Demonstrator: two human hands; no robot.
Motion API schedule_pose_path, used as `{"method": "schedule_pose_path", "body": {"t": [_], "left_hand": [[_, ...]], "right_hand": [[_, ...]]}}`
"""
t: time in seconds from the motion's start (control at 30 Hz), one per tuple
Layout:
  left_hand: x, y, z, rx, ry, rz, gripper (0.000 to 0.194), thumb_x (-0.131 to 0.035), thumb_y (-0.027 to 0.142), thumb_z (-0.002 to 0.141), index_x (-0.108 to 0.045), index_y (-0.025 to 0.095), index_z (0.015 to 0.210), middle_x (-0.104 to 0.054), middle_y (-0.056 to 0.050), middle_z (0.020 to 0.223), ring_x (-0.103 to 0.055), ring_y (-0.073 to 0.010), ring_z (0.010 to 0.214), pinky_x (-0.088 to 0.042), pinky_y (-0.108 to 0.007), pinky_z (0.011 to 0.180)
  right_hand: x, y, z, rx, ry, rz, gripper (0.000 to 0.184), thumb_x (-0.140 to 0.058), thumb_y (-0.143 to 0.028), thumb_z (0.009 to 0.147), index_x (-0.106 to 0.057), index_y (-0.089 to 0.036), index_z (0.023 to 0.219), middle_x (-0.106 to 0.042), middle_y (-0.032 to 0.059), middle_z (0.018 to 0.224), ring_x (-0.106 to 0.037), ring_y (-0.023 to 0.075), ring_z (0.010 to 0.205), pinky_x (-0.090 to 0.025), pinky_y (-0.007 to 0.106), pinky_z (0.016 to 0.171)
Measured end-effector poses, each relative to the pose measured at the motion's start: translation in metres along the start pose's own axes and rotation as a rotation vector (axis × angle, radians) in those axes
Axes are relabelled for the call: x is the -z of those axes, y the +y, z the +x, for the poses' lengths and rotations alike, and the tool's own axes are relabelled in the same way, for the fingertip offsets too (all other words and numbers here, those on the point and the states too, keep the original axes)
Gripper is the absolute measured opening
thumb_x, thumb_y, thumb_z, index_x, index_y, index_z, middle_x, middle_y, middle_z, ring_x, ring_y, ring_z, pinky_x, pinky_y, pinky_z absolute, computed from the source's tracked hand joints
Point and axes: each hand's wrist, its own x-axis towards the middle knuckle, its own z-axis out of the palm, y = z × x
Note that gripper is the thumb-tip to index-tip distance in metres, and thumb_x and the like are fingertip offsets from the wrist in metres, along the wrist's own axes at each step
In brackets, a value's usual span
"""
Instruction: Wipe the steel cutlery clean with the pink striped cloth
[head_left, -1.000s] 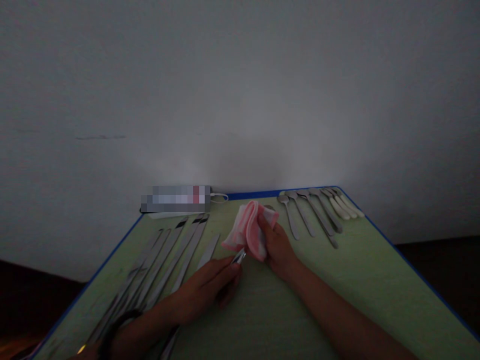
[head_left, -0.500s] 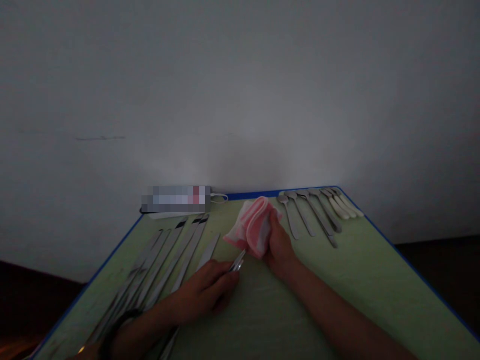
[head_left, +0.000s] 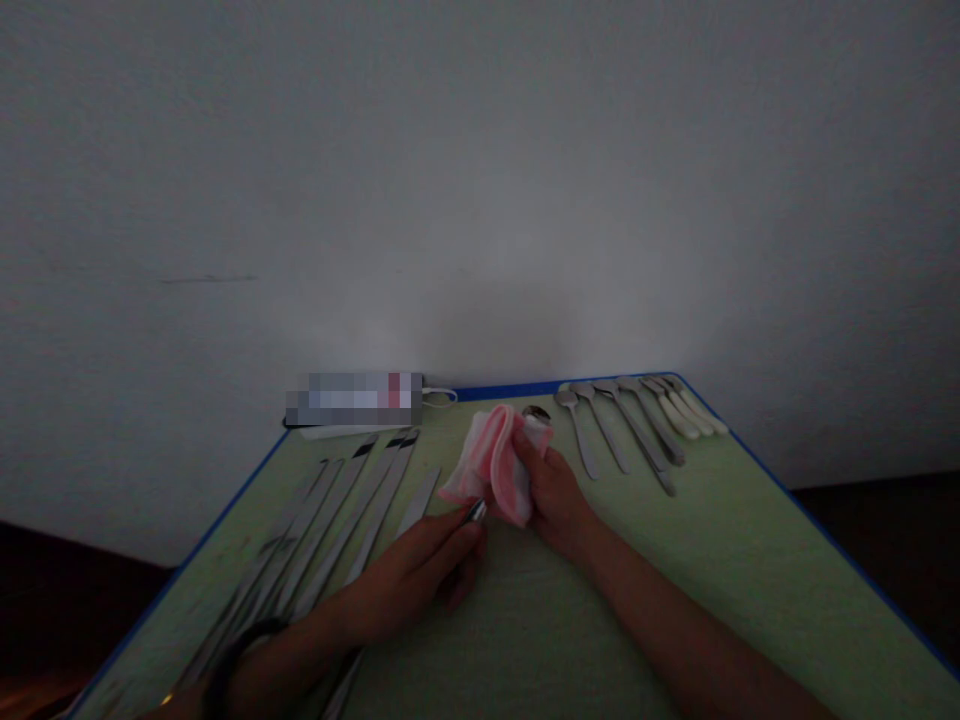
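Observation:
Both hands are over the middle of the table. My left hand (head_left: 439, 560) is closed on the handle of a metal spoon (head_left: 536, 412), whose bowl sticks out past the far side of a cloth. That pink and white cloth (head_left: 495, 455) is folded around the middle of the spoon and hides it. My right hand (head_left: 559, 495) grips the cloth from the right, thumb on top. Nearest my left hand on the table lies a knife blade (head_left: 420, 498), partly behind the fingers.
Several long knives (head_left: 322, 540) lie in a row at the left, some under my left forearm. Several spoons (head_left: 630, 430) and white-handled cutlery (head_left: 686, 410) lie at the back right. A blurred box (head_left: 356, 400) with a white cord loop (head_left: 442, 397) stands by the wall.
The spoon's bowl now shows beyond the cloth, and less of its handle shows by my left hand. My right hand and the cloth have shifted slightly down and left.

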Motion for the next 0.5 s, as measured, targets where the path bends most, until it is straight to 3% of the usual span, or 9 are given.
{"method": "schedule_pose_path", "body": {"t": [0.17, 0.37, 0.5], "left_hand": [[-0.0003, -0.0011, 0.0004, -0.004, 0.019, 0.053, 0.032, -0.035, 0.039, 0.094, -0.049, 0.017, 0.075, -0.049, 0.005, 0.056, -0.046, -0.0100, 0.054, -0.039, -0.022, 0.060], [-0.0017, -0.0081, 0.0024, 0.069, 0.014, -0.290, 0.045, -0.020, 0.046, 0.094, -0.051, 0.017, 0.078, -0.047, 0.004, 0.051, -0.041, -0.0101, 0.048, -0.032, -0.021, 0.048], [-0.0018, -0.0074, 0.0031, 0.069, 0.021, -0.297, 0.041, -0.028, 0.046, 0.093, -0.050, 0.017, 0.075, -0.046, 0.005, 0.051, -0.039, -0.0093, 0.046, -0.030, -0.020, 0.046]], "right_hand": [[-0.0026, -0.0029, -0.0027, -0.070, -0.043, 0.064, 0.034, -0.066, -0.048, 0.067, -0.062, -0.016, 0.079, -0.065, 0.0013, 0.066, -0.057, 0.0132, 0.057, -0.043, 0.025, 0.057], [-0.0029, -0.0067, -0.0024, -0.114, -0.010, 0.211, 0.032, -0.064, -0.046, 0.071, -0.062, -0.017, 0.085, -0.067, 0.0022, 0.072, -0.062, 0.0166, 0.071, -0.046, 0.028, 0.066], [-0.0017, -0.0066, -0.0025, -0.106, -0.035, 0.280, 0.032, -0.061, -0.046, 0.074, -0.062, -0.018, 0.090, -0.069, 0.0020, 0.080, -0.062, 0.0168, 0.079, -0.047, 0.029, 0.073]]}}
